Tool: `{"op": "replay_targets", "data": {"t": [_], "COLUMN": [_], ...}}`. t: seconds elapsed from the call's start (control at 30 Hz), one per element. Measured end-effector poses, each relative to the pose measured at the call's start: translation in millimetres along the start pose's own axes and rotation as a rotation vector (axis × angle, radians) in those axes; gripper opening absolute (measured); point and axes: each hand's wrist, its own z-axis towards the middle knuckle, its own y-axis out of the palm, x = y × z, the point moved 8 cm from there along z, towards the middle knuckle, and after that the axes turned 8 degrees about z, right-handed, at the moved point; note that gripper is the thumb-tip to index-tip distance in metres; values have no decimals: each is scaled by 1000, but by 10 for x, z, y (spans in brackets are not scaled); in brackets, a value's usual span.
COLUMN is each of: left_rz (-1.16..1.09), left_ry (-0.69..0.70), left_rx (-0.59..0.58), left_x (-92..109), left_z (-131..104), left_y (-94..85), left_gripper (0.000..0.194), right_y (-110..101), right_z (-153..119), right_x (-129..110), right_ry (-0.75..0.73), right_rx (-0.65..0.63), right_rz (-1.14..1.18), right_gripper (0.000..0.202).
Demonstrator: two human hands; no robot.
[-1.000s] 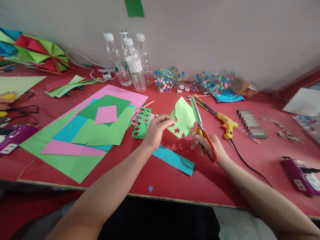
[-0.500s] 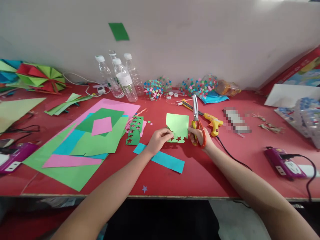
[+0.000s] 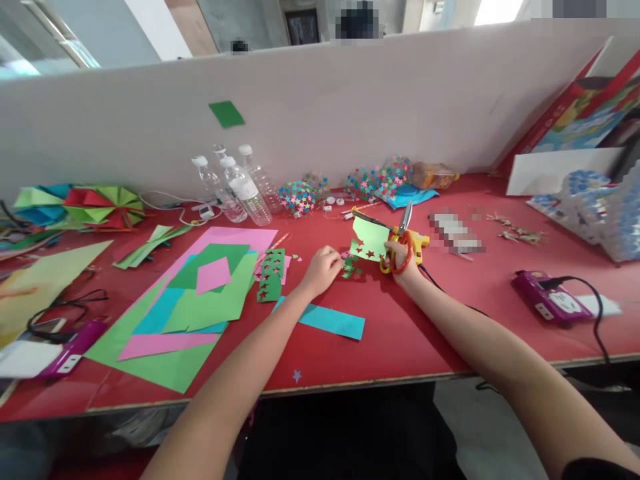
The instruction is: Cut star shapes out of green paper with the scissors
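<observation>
My right hand (image 3: 399, 257) holds scissors (image 3: 406, 227) with red and yellow handles, blades pointing up, and a light green paper (image 3: 370, 235) with star-shaped holes along its lower edge. Fingers of my left hand (image 3: 325, 267) are pinched beside a small pile of green and pink stars (image 3: 351, 267); whatever they hold is too small to name. A dark green strip (image 3: 271, 277) with star holes lies left of that hand. Below it is a blue paper strip (image 3: 334, 321). One purple star (image 3: 297, 376) rests near the table's front edge.
Coloured sheets (image 3: 200, 313) overlap on the left. Plastic bottles (image 3: 245, 190) and star-filled clear containers (image 3: 380, 180) stand along the wall. A yellow glue gun (image 3: 423, 241) lies behind my right hand. At the right is a purple power socket (image 3: 550, 297) with a cable.
The view has tilted up, showing more beyond the partition. The light green paper has left my left hand and stays with the right. The star pile beneath is now visible.
</observation>
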Motion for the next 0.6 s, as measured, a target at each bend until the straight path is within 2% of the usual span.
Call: {"op": "replay_targets", "data": {"t": [0.13, 0.3, 0.4, 0.5, 0.6], "left_rz": [97, 166, 151, 41, -45], "left_ry": [44, 72, 68, 17, -24], "left_rx": [-12, -5, 50, 144, 187], "left_x": [28, 24, 22, -42, -122], "left_z": [58, 7, -10, -13, -18], "left_y": [168, 227, 185, 83, 11], "left_gripper": [17, 20, 27, 31, 31], "right_y": [-2, -9, -9, -13, -31], "right_z": [26, 44, 50, 63, 77], "right_x": [56, 99, 96, 84, 70], "right_ry": [23, 33, 35, 28, 14], "right_rx": [2, -10, -11, 4, 21], "right_rz": [29, 43, 43, 42, 36], "right_gripper": [35, 35, 35, 34, 35]}}
